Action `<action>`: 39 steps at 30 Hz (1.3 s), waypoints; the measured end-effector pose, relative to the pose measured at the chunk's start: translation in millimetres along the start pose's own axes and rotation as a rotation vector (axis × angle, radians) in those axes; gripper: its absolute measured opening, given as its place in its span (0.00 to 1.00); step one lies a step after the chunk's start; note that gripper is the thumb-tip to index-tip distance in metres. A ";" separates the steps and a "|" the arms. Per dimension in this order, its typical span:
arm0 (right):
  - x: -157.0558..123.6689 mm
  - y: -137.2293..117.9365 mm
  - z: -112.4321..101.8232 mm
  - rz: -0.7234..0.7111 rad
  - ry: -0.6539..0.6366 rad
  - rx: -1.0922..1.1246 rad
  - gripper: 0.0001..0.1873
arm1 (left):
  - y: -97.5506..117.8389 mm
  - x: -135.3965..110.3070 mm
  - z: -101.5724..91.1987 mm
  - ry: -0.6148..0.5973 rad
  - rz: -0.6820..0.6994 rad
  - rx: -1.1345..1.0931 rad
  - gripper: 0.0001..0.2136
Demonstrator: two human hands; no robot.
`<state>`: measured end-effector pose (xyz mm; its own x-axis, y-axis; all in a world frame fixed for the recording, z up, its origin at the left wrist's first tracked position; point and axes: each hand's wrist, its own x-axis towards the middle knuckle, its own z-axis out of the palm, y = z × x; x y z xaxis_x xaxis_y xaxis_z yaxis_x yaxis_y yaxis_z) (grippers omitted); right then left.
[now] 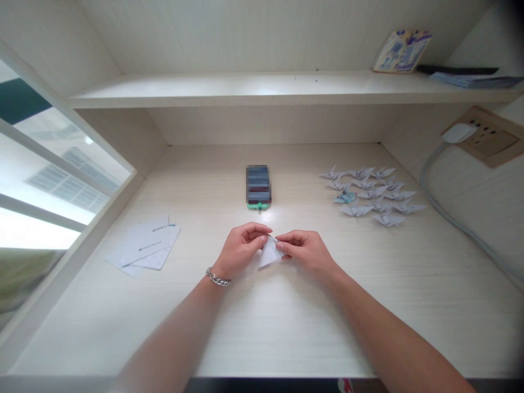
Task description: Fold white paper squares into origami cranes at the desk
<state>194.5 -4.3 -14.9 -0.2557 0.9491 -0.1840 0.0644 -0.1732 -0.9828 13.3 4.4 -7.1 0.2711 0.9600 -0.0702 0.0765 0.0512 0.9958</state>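
Observation:
A small folded piece of white paper (269, 254) is pinched between both hands just above the pale wooden desk (262, 322). My left hand (241, 248), with a metal chain bracelet at the wrist, grips its left side with curled fingers. My right hand (305, 250) pinches its upper right edge. The paper is folded into a pointed, triangular shape, partly hidden by my fingers.
A phone (258, 186) lies behind the hands. Several folded paper cranes (372, 195) are grouped at the right. A few white paper sheets (144, 246) lie at the left. A cable (450, 215) runs along the right wall from a socket; a booklet (402, 50) leans on the shelf.

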 end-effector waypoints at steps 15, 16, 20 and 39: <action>1.0 6.1 2.6 -0.038 -0.004 0.001 0.14 | -1.7 -1.0 4.9 0.019 0.007 -0.027 0.12; 1.2 6.3 2.7 -0.036 -0.003 0.000 0.14 | -2.1 -0.7 5.1 0.023 0.004 -0.027 0.12; 2.1 6.4 2.1 -0.017 -0.038 0.008 0.14 | -3.8 0.1 5.1 0.061 -0.011 -0.028 0.13; 0.4 2.9 -0.6 -0.066 0.021 -0.053 0.14 | 1.4 0.0 2.3 0.023 -0.032 0.087 0.13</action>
<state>195.2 -4.3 -17.8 -0.2411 0.9633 -0.1181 0.0995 -0.0965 -0.9903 15.6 3.8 -5.9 0.2453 0.9643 -0.0993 0.1679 0.0586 0.9841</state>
